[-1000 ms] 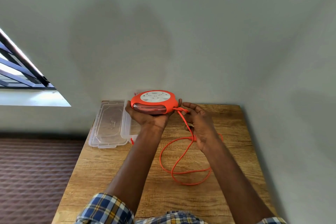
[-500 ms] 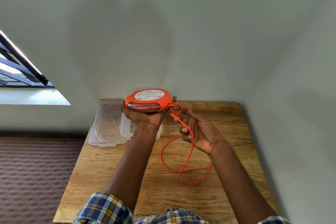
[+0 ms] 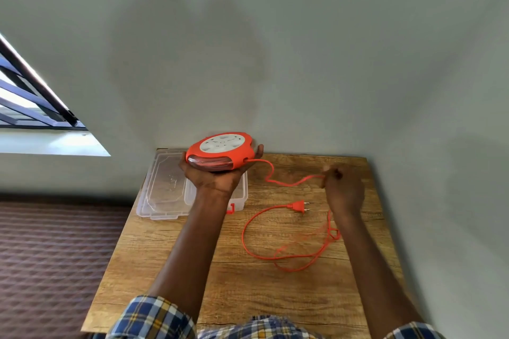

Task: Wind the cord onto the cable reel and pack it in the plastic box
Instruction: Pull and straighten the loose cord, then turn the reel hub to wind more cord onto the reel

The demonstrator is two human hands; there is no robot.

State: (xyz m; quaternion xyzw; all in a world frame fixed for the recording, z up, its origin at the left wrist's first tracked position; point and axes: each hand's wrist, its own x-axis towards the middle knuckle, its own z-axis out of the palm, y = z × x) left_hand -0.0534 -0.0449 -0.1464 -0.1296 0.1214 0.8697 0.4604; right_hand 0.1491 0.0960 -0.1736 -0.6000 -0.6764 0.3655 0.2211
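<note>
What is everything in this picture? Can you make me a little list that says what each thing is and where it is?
cable reel: orange with a white top, held up in the left hand
cord: orange, runs from the reel to the right hand, the rest looped loose on the table
plug: lies on the table, not held
plastic box: clear, open, behind the left arm
lid: clear, lies beside the box
right hand: closed on the cord, blurred
</note>
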